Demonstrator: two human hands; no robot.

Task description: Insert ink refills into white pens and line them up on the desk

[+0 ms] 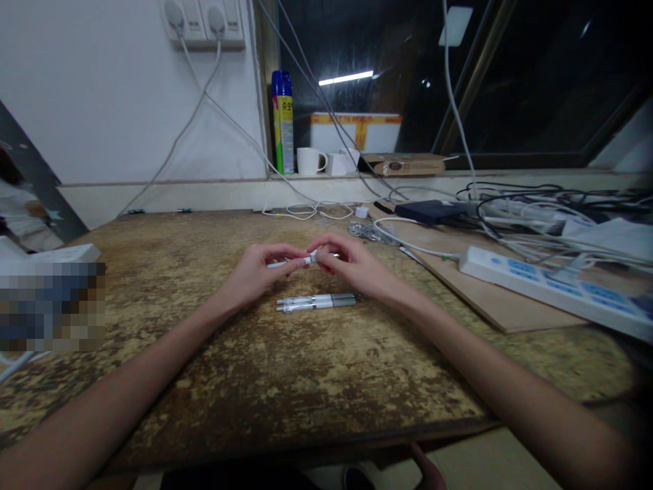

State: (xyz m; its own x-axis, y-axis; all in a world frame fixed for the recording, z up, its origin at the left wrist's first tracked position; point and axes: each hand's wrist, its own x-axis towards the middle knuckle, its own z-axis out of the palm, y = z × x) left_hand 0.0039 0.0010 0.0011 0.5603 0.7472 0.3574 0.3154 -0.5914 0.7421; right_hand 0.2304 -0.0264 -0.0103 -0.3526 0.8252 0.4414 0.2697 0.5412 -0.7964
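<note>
Over the middle of the worn wooden table, my left hand (265,264) is closed on the left part of a slim white pen (278,264). My right hand (339,257) pinches the same pen near its middle, thumb and fingers meeting around it. My fingers hide part of the pen, so I cannot tell whether it is in one piece. Just in front of my hands, two clear-and-white pens (316,302) lie side by side on the table (306,381), pointing left and right.
To the right, a white power strip (551,289) and tangled cables rest on a brown board (490,299). A dark flat box (428,211) lies behind. On the sill stand a spray can (283,126) and a white mug (309,161). Thin white cable loops along the table's back edge.
</note>
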